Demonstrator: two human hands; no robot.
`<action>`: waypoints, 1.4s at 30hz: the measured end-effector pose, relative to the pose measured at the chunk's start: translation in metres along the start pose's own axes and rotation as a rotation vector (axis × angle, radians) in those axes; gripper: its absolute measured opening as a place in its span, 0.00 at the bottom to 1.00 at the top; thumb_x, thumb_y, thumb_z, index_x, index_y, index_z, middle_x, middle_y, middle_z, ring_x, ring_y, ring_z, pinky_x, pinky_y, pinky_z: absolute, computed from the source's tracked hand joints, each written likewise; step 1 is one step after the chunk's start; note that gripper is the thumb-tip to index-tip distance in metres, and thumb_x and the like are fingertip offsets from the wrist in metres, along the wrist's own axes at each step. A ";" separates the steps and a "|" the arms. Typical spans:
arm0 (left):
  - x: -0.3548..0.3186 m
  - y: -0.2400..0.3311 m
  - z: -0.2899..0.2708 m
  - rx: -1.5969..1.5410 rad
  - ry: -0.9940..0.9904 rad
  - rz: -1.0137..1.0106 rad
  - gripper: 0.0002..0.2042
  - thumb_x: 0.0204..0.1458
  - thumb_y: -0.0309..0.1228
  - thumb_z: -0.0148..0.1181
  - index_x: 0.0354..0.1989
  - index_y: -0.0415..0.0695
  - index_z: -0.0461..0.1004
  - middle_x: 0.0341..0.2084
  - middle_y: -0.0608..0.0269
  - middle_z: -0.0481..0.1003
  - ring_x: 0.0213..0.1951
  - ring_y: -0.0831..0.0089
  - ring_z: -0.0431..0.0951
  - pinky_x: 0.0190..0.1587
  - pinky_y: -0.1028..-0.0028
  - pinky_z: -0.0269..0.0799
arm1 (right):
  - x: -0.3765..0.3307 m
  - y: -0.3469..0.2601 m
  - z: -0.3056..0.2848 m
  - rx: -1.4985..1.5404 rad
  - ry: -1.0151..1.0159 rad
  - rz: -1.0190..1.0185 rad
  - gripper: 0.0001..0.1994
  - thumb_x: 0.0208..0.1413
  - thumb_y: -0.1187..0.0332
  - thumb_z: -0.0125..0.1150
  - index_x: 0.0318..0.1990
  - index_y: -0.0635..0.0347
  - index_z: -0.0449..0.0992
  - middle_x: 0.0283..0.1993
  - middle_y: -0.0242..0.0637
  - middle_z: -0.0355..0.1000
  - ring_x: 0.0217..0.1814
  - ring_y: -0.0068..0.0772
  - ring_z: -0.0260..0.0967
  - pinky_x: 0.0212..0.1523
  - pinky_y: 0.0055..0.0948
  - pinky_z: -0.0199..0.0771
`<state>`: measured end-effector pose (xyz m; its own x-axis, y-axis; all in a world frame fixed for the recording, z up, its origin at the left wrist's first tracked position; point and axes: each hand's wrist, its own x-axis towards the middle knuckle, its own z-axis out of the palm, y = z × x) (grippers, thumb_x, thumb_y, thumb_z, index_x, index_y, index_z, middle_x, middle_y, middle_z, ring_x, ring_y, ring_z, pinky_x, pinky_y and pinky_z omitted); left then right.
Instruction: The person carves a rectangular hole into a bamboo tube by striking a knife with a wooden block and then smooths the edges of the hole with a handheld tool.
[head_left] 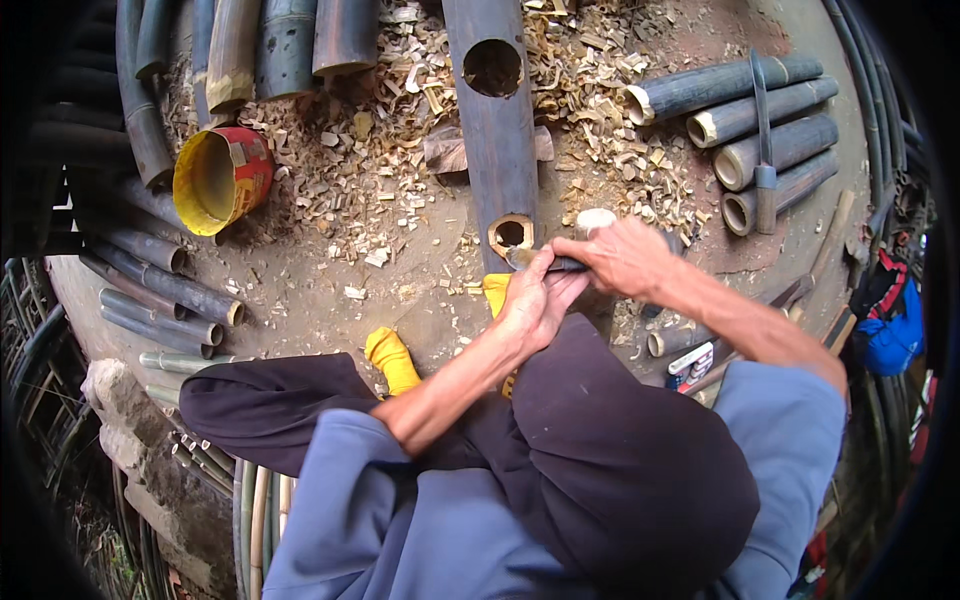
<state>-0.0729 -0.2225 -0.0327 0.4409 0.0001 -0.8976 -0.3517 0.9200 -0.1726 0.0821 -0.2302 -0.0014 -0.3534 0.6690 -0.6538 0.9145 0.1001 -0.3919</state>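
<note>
A dark bamboo pole [493, 150] runs away from me, resting across a wooden block [440, 150]. It has two round holes; the nearer one has a pale, freshly cut rim [497, 236]. Right at that rim is the blade of a carving tool [521, 258], its exact kind partly hidden by my fingers. My right hand [632, 260] is wrapped around the tool's dark handle. Closed against the tool near the blade is my left hand [535, 298]. A pale round end [597, 219] shows just beyond my right hand.
Wood chips [400, 130] cover the ground around the pole. A red and yellow tub [222, 180] stands at left. Bamboo lengths [735, 90] lie at right with a long knife [764, 150] across them. Other bamboo pieces [165, 290] lie left. My yellow-covered foot [391, 361] is close by.
</note>
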 end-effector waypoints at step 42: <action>-0.024 -0.014 -0.034 0.623 -0.444 0.242 0.42 0.36 0.28 0.71 0.58 0.44 0.48 0.54 0.55 0.59 0.56 0.59 0.65 0.53 0.64 0.67 | -0.006 -0.015 0.006 1.181 0.099 0.241 0.20 0.53 0.55 0.58 0.39 0.67 0.75 0.39 0.50 0.74 0.37 0.36 0.73 0.41 0.35 0.72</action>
<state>-0.1067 -0.2485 -0.0223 0.7447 0.2629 -0.6134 -0.0117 0.9241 0.3819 0.0692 -0.2401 0.0053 -0.1345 0.6365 -0.7595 0.1927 -0.7350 -0.6501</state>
